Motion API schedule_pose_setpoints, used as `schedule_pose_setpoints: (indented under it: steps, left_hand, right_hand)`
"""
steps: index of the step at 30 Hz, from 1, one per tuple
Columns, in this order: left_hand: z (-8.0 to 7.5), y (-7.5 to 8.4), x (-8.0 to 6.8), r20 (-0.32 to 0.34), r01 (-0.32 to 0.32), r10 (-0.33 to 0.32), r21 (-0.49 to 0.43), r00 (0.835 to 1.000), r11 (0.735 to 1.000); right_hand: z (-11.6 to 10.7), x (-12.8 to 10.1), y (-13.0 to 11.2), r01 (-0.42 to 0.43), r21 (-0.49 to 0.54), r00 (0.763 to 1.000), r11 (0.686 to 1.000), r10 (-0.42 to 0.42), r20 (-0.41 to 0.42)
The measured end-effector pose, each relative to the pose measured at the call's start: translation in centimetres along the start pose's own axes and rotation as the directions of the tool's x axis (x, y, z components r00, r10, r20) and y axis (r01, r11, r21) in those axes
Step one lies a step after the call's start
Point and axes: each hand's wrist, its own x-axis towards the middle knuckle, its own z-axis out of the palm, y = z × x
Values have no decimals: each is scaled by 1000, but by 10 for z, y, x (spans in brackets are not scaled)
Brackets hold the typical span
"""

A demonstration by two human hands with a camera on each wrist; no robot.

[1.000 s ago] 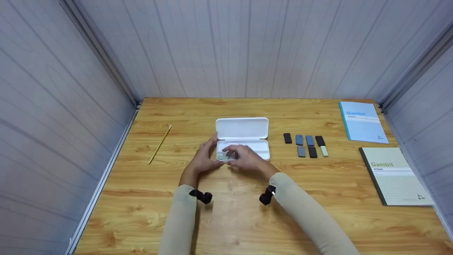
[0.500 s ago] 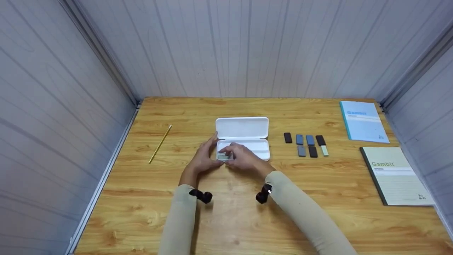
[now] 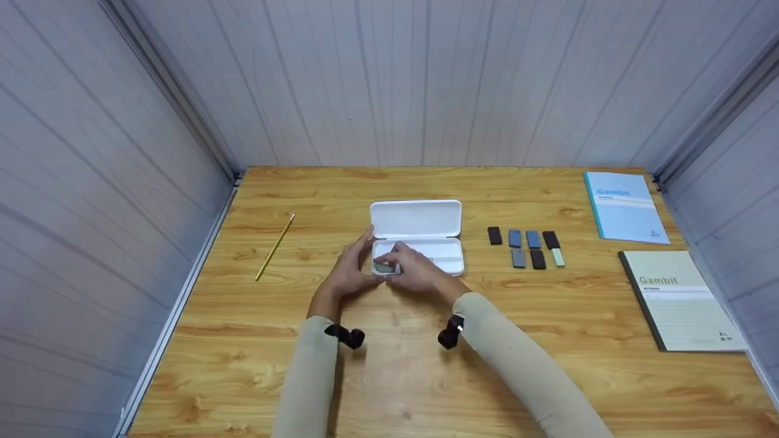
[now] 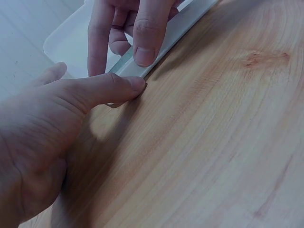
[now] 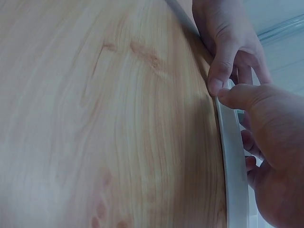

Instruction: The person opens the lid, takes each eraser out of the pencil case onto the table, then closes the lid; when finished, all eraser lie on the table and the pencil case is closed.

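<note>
Grey panelled walls are seen on three sides of a light wooden table (image 3: 426,377). Near its middle a white oblong plastic case (image 3: 426,234) lies open, its lid folded back flat and its shallow tray towards the person. The left hand (image 3: 347,274) is pressed against the tray's left end, its thumb laid on the near corner with the fingers (image 4: 102,90) nearly straight. The right hand (image 3: 417,271) is curled over the tray's front edge, and a small grey flat piece (image 3: 383,267) is pinched in its fingers (image 4: 145,33) at the left end of the tray. Much of that piece is covered by the hands, and its shape cannot be made out. To the right, seven small flat rectangular blocks (image 3: 526,248) are laid in two rows, four behind and three in front. Two notebooks are counted, one pale blue (image 3: 624,207) and one cream (image 3: 678,301); the cream one's far corner is cut off. One yellow pencil (image 3: 275,247) lies at the left.
</note>
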Motion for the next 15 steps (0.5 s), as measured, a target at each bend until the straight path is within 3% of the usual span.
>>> schedule_pose_setpoints:
  steps: [15]
  left_hand:
    - [0,-10,3,-15,-37,37,18,999,999]
  right_hand:
    - [0,-2,2,52,-9,998,999,-52,-20]
